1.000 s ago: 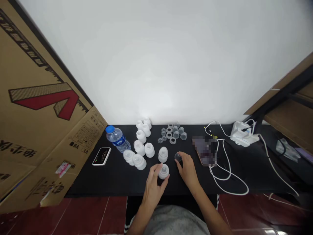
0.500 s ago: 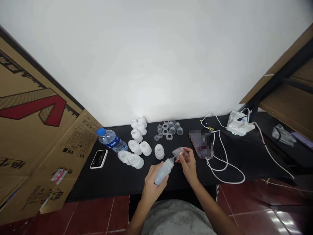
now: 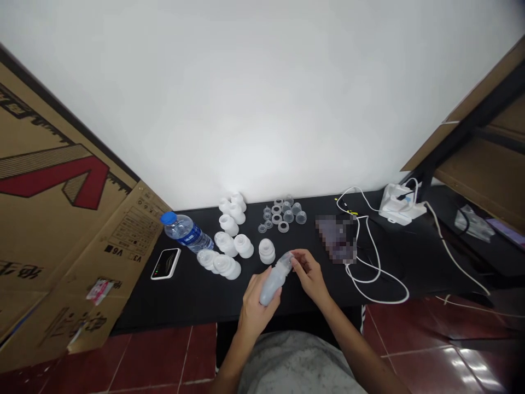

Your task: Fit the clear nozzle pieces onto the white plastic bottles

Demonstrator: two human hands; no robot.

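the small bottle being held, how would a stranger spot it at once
At the front of the black table, find the left hand. It grips a small whitish bottle, tilted, a clear domed cap at its end pinched by the right hand. Unlike the white bottles standing nearby, this one alone is held.

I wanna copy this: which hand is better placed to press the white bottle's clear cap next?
Probably the right hand: it's at the clear cap, while the left hand holds the white bottle.

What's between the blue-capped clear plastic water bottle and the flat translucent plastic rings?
Head view: small white rounded plastic bottles, then black tabletop, then small clear plastic pieces.
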